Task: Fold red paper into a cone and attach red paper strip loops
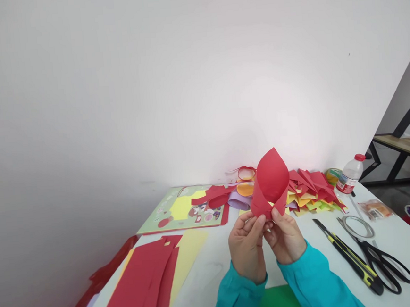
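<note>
A red paper piece (273, 179), curled into a pointed petal-like shape, stands upright between my two hands above the white table. My left hand (248, 249) pinches its lower left edge with thumb and fingers. On the lower right, my right hand (285, 238) closes its thumb and fingers on the same paper. Both thumbs meet near the bottom, where the paper's edges come together; the fingertips behind the paper are partly hidden. A green sheet (278, 302) lies below my wrists.
Red sheets (140, 277) lie at left, near a green printed pad (156, 216). Behind my hands is a pile of folded paper (312, 187). At right lie a utility knife (351, 258), scissors (384, 262), a tape roll (358, 226) and a bottle (350, 175). A wall (199, 78) rises behind.
</note>
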Demonstrator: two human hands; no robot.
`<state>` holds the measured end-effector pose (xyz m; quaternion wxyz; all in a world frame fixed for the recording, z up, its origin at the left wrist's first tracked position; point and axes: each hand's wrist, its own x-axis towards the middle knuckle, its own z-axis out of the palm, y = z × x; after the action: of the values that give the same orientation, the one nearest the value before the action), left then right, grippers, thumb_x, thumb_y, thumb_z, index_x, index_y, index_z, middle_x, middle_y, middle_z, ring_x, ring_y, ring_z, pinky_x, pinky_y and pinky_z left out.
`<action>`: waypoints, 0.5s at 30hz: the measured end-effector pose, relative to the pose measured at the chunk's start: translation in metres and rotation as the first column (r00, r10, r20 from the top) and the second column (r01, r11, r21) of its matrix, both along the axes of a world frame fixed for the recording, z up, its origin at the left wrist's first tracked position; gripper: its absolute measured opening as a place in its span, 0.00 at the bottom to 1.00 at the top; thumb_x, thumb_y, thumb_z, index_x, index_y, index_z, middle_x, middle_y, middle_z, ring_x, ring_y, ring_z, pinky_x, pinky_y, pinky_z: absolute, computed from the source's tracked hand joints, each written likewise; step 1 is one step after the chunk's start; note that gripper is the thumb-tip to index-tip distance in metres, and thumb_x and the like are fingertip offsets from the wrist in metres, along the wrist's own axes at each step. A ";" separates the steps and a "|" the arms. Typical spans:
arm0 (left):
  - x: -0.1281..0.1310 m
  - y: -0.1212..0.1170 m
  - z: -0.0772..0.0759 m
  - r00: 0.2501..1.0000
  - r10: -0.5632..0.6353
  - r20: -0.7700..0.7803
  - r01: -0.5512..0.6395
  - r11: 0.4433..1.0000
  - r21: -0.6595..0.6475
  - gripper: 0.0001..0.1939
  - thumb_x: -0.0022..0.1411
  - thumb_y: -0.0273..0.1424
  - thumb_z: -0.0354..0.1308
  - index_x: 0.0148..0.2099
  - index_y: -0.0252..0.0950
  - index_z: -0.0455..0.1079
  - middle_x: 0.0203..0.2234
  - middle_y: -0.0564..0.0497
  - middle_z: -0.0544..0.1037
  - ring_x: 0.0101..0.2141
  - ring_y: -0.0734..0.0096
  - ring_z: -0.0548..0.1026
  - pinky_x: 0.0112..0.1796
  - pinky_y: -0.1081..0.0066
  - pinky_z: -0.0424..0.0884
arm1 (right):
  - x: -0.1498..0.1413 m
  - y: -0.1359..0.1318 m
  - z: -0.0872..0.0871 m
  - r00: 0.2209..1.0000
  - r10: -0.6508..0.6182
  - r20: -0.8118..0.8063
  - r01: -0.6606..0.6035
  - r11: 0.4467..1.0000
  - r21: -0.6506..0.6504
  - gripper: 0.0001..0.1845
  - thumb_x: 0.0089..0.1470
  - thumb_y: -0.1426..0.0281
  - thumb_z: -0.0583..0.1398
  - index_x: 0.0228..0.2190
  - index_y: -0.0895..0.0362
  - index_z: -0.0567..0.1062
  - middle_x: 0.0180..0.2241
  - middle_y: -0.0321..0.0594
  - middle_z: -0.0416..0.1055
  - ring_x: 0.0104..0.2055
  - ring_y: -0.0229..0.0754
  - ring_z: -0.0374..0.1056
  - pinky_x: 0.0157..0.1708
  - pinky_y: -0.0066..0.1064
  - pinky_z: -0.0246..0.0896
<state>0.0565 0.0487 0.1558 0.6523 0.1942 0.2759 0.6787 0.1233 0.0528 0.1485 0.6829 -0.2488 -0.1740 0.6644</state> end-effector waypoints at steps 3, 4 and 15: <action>-0.001 0.000 0.001 1.000 0.017 0.007 -0.017 1.000 0.003 0.19 0.36 0.28 0.70 0.31 0.33 0.66 0.20 0.53 0.77 0.22 0.76 0.74 0.27 0.77 0.72 | 0.000 -0.001 0.001 0.999 -0.033 0.015 0.033 0.999 -0.026 0.17 0.33 0.62 0.70 0.23 0.60 0.74 0.17 0.33 0.68 0.19 0.30 0.61 0.15 0.18 0.53; -0.002 0.001 0.001 0.999 0.035 0.008 -0.035 0.999 0.007 0.18 0.36 0.28 0.70 0.31 0.34 0.66 0.20 0.53 0.77 0.22 0.76 0.74 0.27 0.77 0.72 | 0.000 -0.002 0.001 0.999 -0.041 0.007 0.042 0.998 -0.037 0.17 0.34 0.61 0.69 0.23 0.59 0.73 0.17 0.32 0.67 0.19 0.30 0.61 0.14 0.18 0.52; -0.013 0.005 0.003 0.992 0.124 0.016 -0.124 0.992 -0.024 0.17 0.37 0.26 0.69 0.31 0.34 0.66 0.21 0.54 0.77 0.24 0.76 0.75 0.30 0.76 0.74 | 0.007 -0.022 0.011 0.481 -0.565 0.670 0.285 0.824 0.491 0.06 0.46 0.66 0.62 0.23 0.55 0.73 0.25 0.36 0.66 0.30 0.38 0.61 0.30 0.30 0.57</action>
<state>0.0437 0.0533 0.1593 0.6136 0.1632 0.2893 0.7164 0.1306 0.0309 0.1597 0.7069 -0.4404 -0.4925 0.2526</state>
